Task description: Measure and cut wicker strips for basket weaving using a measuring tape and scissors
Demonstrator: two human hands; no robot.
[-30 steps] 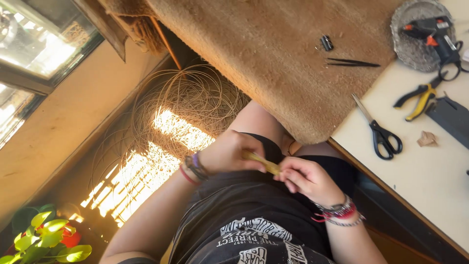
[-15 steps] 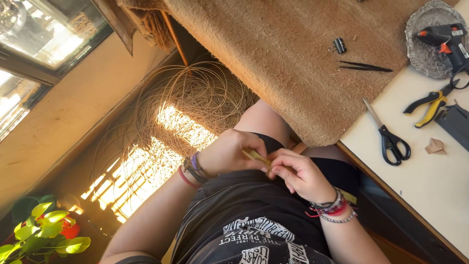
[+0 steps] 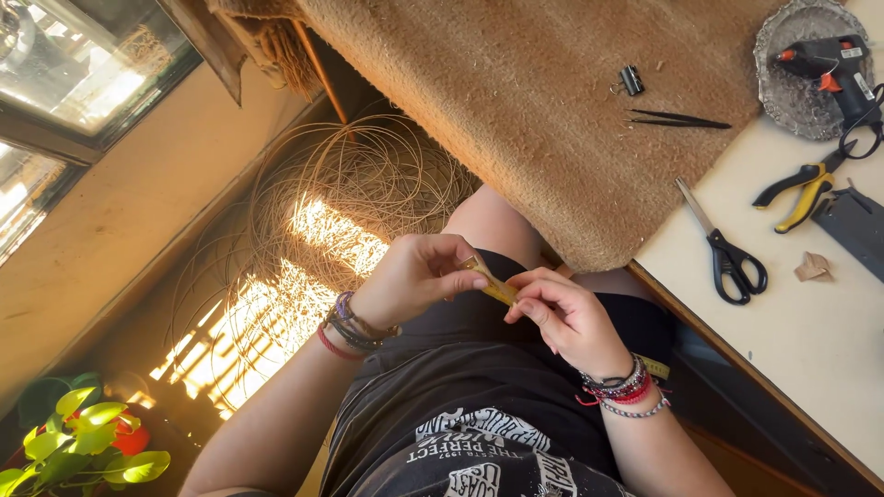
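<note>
Both hands pinch a thin yellow strip (image 3: 489, 280) over the lap.
Left hand (image 3: 419, 276) & right hand (image 3: 564, 313) fingers closed narrow on it; scissors (image 3: 726, 248) lie on table (image 3: 810, 340) nearby.

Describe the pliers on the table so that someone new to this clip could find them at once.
Start at the white table on the right and go to its far end, where a glue gun rests on a round silvery dish. The pliers lie just below that dish, above and right of the black-handled scissors. Their yellow and black handles set them apart from every tool nearby.
</note>
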